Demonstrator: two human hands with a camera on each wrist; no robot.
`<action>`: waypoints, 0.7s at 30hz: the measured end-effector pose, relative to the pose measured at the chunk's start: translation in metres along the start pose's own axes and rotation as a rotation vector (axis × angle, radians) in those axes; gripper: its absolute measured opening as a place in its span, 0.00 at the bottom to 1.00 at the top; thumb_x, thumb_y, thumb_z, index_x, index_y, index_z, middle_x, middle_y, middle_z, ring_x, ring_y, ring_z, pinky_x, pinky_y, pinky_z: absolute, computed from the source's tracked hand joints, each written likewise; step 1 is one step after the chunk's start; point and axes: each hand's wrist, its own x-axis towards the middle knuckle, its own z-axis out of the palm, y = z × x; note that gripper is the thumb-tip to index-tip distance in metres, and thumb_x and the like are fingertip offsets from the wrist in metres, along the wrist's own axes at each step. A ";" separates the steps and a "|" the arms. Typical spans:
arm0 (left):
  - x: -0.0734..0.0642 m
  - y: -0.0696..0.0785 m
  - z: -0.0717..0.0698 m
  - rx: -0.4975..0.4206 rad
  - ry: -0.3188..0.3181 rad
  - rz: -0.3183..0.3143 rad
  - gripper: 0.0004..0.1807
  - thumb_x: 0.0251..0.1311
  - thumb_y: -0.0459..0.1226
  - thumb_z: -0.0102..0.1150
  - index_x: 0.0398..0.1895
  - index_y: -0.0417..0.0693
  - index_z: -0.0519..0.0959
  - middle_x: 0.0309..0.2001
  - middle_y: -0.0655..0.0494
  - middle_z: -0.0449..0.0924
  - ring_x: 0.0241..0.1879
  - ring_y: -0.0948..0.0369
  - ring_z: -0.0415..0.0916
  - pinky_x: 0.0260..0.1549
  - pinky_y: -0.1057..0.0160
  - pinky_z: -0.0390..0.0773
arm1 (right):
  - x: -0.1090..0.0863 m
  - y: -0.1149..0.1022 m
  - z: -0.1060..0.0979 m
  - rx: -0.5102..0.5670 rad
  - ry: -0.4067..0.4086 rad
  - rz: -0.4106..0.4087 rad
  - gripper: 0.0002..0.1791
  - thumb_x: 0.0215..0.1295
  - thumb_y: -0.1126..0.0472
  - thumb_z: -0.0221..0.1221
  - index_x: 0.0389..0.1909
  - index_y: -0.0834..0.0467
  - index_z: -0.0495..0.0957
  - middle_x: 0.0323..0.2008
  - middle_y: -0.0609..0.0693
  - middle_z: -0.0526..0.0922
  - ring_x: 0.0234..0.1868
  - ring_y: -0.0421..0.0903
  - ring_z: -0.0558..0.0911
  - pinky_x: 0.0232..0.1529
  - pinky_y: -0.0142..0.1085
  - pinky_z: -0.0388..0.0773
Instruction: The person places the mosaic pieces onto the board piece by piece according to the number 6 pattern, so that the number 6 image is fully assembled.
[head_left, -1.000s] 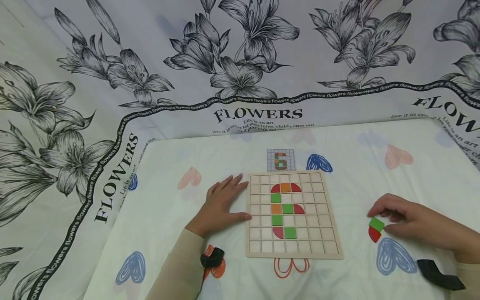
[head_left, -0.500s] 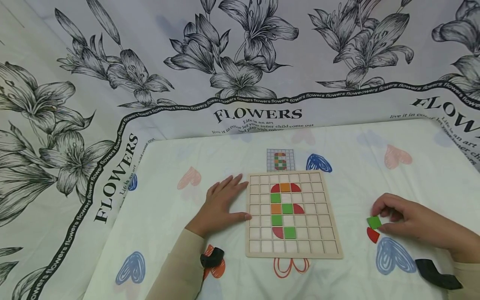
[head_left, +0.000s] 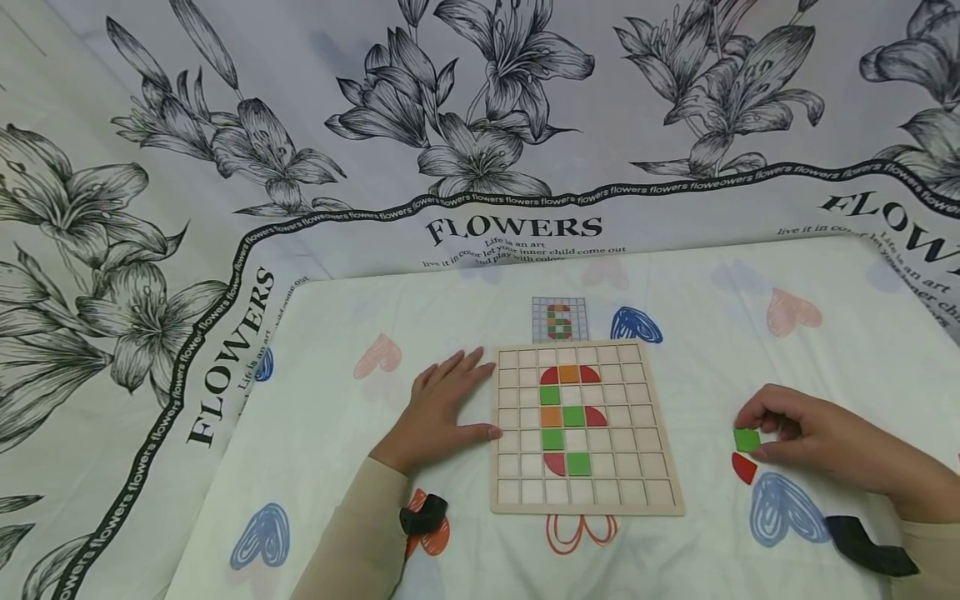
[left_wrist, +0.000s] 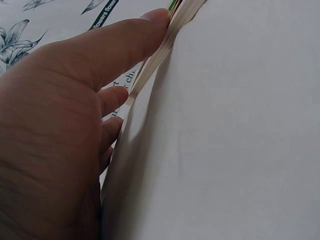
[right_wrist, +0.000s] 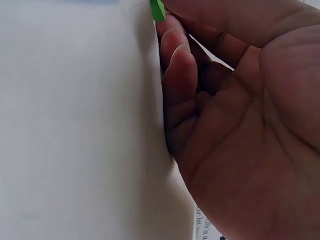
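A wooden grid board (head_left: pixel 517 490) lies in the middle of the head view, with red, orange and green tiles set in its cells. My left hand (head_left: pixel 441 408) rests flat at the board's left edge, fingers spread; thumb and fingertips touch the rim. Off to the right, my right hand (head_left: pixel 821 446) pinches a green square tile (head_left: pixel 747 440) between thumb and fingers, low over the cloth. A red quarter-round tile (head_left: pixel 744 468) lies just in front of that thumb. The right wrist view catches only a corner of the green tile (right_wrist: pixel 158 10) at the fingertips.
Behind the board lies a small card (head_left: pixel 540 319) printed with a coloured figure on a grid. A white cloth (head_left: pixel 322 467) with heart prints covers the table. Flower-printed fabric (head_left: pixel 390 167) rises at the back and left.
My right hand has shifted the green tile slightly leftward and up, and its position against the red tile has changed a little. My left hand has stayed still at the board.
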 end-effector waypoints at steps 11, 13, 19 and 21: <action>-0.001 -0.001 0.001 -0.008 0.002 0.003 0.54 0.61 0.75 0.63 0.87 0.67 0.63 0.87 0.69 0.47 0.85 0.63 0.36 0.78 0.40 0.41 | 0.002 -0.002 0.003 -0.007 -0.003 0.017 0.24 0.58 0.78 0.75 0.50 0.53 0.84 0.42 0.43 0.81 0.40 0.41 0.75 0.38 0.26 0.73; -0.001 -0.001 0.001 -0.008 0.002 0.003 0.54 0.62 0.75 0.63 0.87 0.67 0.63 0.87 0.70 0.47 0.85 0.63 0.37 0.78 0.40 0.41 | 0.002 -0.003 0.003 -0.007 0.002 0.025 0.24 0.58 0.78 0.75 0.51 0.53 0.84 0.42 0.43 0.81 0.41 0.41 0.75 0.39 0.26 0.73; 0.000 -0.002 0.001 -0.002 0.001 0.001 0.54 0.61 0.75 0.62 0.87 0.68 0.62 0.87 0.70 0.47 0.85 0.64 0.36 0.79 0.41 0.40 | 0.001 -0.005 0.004 -0.010 0.031 0.068 0.23 0.58 0.77 0.75 0.44 0.50 0.81 0.36 0.44 0.78 0.37 0.41 0.75 0.35 0.28 0.72; 0.000 -0.002 0.000 -0.007 0.005 0.006 0.54 0.61 0.75 0.63 0.87 0.67 0.63 0.87 0.69 0.47 0.85 0.63 0.37 0.78 0.40 0.41 | 0.001 -0.006 0.004 -0.019 0.050 0.085 0.21 0.59 0.77 0.74 0.42 0.50 0.81 0.34 0.44 0.78 0.36 0.42 0.75 0.34 0.29 0.71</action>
